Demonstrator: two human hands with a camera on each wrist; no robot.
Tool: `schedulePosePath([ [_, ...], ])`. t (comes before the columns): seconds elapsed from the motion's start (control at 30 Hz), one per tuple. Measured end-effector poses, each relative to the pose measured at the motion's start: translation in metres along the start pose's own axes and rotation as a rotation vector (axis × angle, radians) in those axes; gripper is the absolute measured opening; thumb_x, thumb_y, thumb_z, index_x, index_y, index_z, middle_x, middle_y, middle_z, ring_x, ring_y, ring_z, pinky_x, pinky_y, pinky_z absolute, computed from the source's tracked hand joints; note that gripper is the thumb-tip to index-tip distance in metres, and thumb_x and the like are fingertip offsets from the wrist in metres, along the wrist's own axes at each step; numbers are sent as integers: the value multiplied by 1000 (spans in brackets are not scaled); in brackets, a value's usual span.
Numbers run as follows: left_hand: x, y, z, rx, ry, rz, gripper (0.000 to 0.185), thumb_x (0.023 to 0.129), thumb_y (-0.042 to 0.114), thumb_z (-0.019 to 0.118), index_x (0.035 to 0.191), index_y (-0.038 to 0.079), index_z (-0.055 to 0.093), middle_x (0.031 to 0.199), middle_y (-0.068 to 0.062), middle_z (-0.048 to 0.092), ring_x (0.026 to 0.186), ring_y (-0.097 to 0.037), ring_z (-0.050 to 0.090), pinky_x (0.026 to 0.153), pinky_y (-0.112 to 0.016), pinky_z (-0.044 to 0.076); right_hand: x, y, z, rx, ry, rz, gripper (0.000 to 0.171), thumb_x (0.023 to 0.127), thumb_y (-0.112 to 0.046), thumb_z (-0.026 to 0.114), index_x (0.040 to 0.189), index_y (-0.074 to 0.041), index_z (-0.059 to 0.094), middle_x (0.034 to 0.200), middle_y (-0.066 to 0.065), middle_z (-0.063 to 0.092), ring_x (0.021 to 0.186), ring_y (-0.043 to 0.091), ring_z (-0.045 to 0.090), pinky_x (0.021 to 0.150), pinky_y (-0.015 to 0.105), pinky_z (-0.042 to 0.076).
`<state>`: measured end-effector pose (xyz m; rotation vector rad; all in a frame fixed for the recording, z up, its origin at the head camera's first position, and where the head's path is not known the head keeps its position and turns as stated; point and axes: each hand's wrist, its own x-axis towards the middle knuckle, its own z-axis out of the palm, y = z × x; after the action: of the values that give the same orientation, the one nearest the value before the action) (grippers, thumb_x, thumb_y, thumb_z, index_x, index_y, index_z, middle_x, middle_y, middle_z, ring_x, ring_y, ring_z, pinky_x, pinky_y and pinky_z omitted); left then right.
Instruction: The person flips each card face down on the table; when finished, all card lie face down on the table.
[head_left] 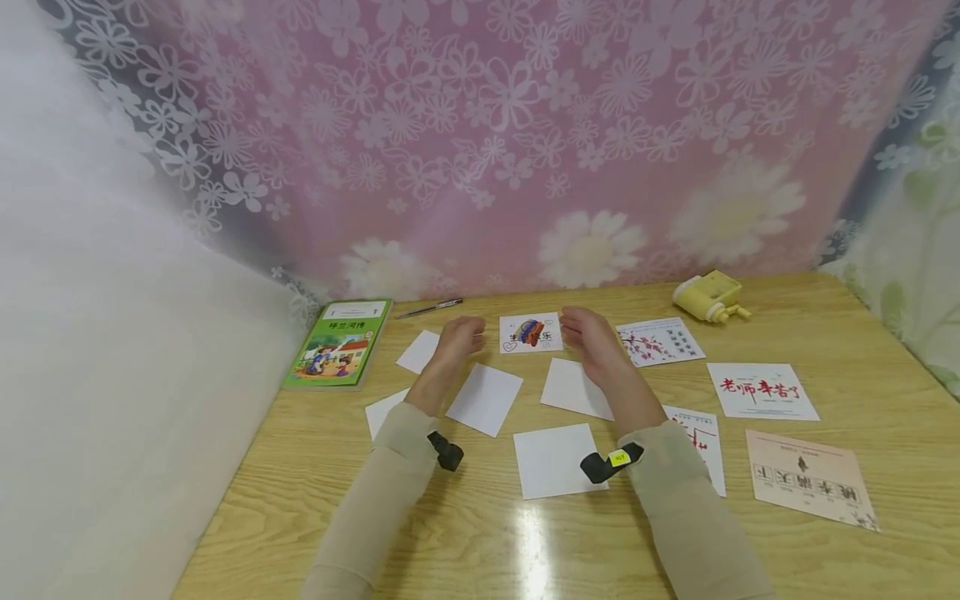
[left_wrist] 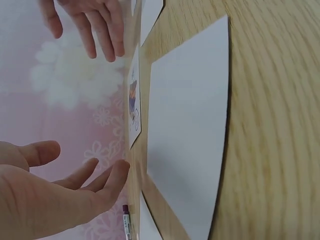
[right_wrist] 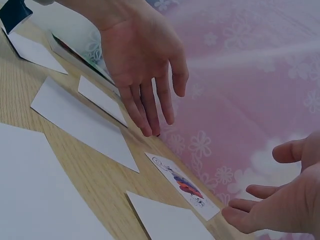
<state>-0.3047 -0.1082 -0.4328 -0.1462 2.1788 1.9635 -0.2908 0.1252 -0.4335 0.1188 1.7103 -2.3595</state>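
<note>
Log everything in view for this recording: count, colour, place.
table: one, light wood, underneath
blank cards: five, white, left and middle
picture card: one, white with multicoloured drawing, far middle
other printed cards: four, three white, one pale pink, right
book: one, green, far left
pen: one, dark, right of book
gadget: one, yellow, far right
flowered curtain: one, mainly pink, behind
wall or sheet: one, white, left
wrist cameras: two, black, wrists
sleeves: two, beige, forearms
left grip: one, bare, picture card's left
right grip: one, bare, picture card's right

A white card (head_left: pixel 531 332), colourful picture up, lies flat on the wooden table (head_left: pixel 262 517)
</note>
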Motion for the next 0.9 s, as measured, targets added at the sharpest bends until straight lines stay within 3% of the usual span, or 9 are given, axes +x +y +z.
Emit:
schedulePosePath([
  [0.3, 9, 3, 17, -108, 10, -111, 52, 106, 18, 48, 151, -9, 43, 149, -31, 47, 137, -40, 50, 116, -41, 46, 2, 2, -6, -3, 7, 69, 60, 110, -20, 37, 162, 6, 21, 168, 30, 12, 156, 39, 15, 129, 44, 19],
  [0.47, 8, 2, 21, -138, 9, -130, 49, 107, 16, 46, 149, -9, 46, 146, -32, 51, 136, -41, 52, 115, -43, 46, 3, 3, -7, 29, 7, 102, 58, 110, -19, 40, 162, 4, 25, 169, 29, 10, 157, 39, 16, 127, 48, 27],
  [0.6, 10, -1, 23, -115, 35, -116, 46, 106, 13, 48, 147, -9, 48, 142, -30, 55, 129, -37, 57, 112, -42, 49, 5, 4, -7, -5, 44, 94, 59, 109, -16, 45, 161, 5, 26, 167, 31, 16, 154, 39, 24, 124, 46, 34],
  [0.73, 11, -5, 23, -55, 48, -83, 43, 104, 5, 55, 144, -9, 51, 132, -25, 62, 110, -27, 63, 107, -40, 53, 11, 9, -6, -77, 89, 60, 56, 107, -10, 47, 158, 8, 31, 159, 29, 35, 137, 32, 46, 115, 37, 46],
  [0.9, 10, -9, 22, -38, 58, -5, 38, 99, -1, 59, 137, -7, 60, 118, -19, 67, 91, -18, 64, 98, -39, 58, 16, 12, -5, -134, 153, 41, 49, 105, -4, 53, 152, 9, 44, 135, 20, 52, 96, 13, 60, 87, 21, 58],
])
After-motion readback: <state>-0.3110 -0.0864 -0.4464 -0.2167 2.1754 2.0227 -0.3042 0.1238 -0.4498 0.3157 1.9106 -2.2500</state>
